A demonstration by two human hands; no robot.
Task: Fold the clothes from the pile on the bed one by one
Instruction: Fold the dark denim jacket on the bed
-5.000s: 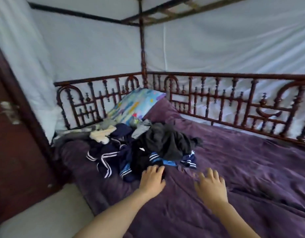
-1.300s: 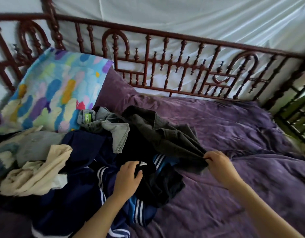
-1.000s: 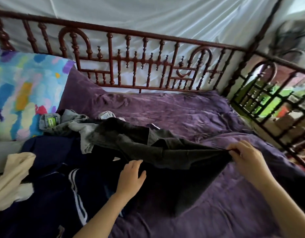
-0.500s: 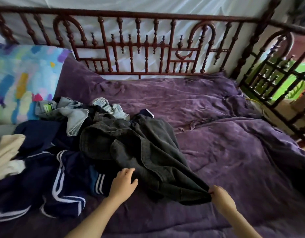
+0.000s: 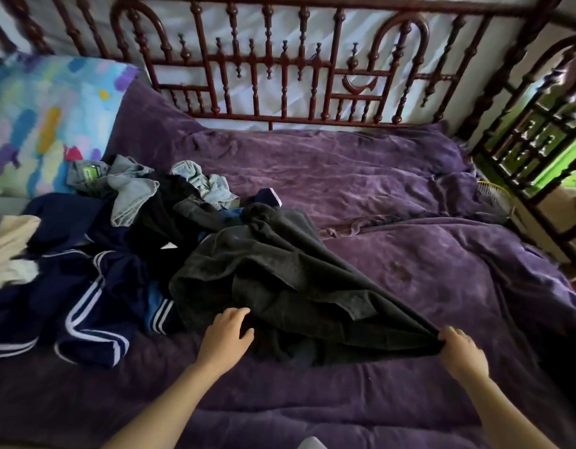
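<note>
The dark grey garment (image 5: 280,280) is stretched across the bed (image 5: 426,196). Its long axis runs from the pile (image 5: 86,270) at the left edge toward the near right. Its tapered corner is pinched by the right hand (image 5: 463,354). The left hand (image 5: 226,338) is laid on its near edge, fingers relaxed. The garment's type is obscured by folds. Bare purple cover extends to the right railing (image 5: 539,140).

A colourful pillow (image 5: 43,124) lies beside the carved wooden railing (image 5: 280,76), white cloth (image 5: 244,82) behind

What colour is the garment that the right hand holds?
The garment is dark grey, nearly black; head view.
</note>
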